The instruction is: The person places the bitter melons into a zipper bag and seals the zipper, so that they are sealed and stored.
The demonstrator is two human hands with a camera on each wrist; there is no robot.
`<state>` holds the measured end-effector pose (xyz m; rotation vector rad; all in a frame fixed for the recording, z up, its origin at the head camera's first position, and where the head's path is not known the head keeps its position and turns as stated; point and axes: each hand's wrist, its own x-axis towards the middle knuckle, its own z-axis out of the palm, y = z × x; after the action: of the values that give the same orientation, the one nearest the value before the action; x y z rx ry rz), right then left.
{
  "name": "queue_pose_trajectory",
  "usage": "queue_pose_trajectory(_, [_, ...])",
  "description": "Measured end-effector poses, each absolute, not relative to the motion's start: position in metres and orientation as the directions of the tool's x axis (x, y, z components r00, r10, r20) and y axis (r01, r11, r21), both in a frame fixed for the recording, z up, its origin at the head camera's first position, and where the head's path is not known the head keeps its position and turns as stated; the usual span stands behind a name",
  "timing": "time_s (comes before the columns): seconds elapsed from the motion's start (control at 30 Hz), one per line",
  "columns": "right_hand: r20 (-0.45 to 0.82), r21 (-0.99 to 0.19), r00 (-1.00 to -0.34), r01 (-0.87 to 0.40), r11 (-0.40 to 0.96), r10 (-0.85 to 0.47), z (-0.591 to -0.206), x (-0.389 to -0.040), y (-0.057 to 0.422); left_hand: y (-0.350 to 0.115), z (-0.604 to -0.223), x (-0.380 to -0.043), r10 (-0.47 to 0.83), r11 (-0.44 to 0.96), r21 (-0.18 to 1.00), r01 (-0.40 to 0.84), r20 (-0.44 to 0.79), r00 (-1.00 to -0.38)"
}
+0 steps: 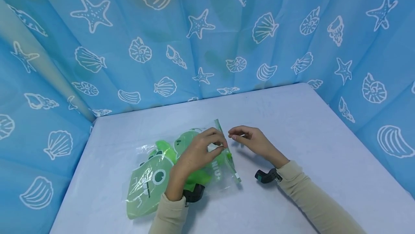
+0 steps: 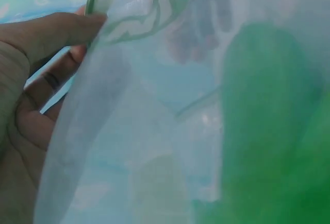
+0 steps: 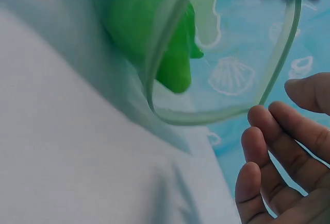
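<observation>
A clear zip bag [image 1: 147,190] with green cartoon dinosaur prints lies on the white-covered table, its mouth toward the right. My left hand [image 1: 202,147] is over the bag and pinches its green-edged rim between thumb and fingers, as the left wrist view shows. The mouth gapes in the right wrist view, and inside sits a bright green thing [image 3: 136,23], its kind unclear through the plastic. My right hand [image 1: 254,142] is just right of the mouth, fingers loosely bent, fingertips [image 3: 260,118] close to the rim [image 3: 206,118], nothing held.
A white cloth covers the table [image 1: 285,205]. Behind and at both sides hangs a blue curtain [image 1: 220,46] with white shell and starfish prints. Each wrist wears a small black camera, such as the right one [image 1: 266,176]. A white slider [image 1: 237,175] is at the bag's near corner.
</observation>
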<state>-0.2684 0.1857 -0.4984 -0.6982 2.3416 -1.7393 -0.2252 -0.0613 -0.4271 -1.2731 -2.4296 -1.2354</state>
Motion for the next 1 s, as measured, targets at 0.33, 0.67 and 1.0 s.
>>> queue_pose_trajectory(0.33, [0.288, -0.928, -0.889, -0.350, 0.125, -0.356, -0.471, -0.274, 0.203, -0.074, -0.388, -0.209, 0.537, 0.088, 0.667, 0.740, 0.594, -0.598])
queue_pose_trajectory(0.67, [0.377, -0.923, -0.665, -0.331, -0.198, -0.644, -0.437, -0.271, 0.215, -0.076, -0.380, -0.194, 0.489, -0.289, 0.699, 0.654, 0.695, -0.527])
queue_pose_trajectory(1.0, [0.515, -0.854, -0.600, -0.423, -0.304, -0.612, -0.407, -0.259, 0.217, -0.078, -0.374, -0.196, 0.359, -0.600, 0.612, 0.515, 0.781, -0.510])
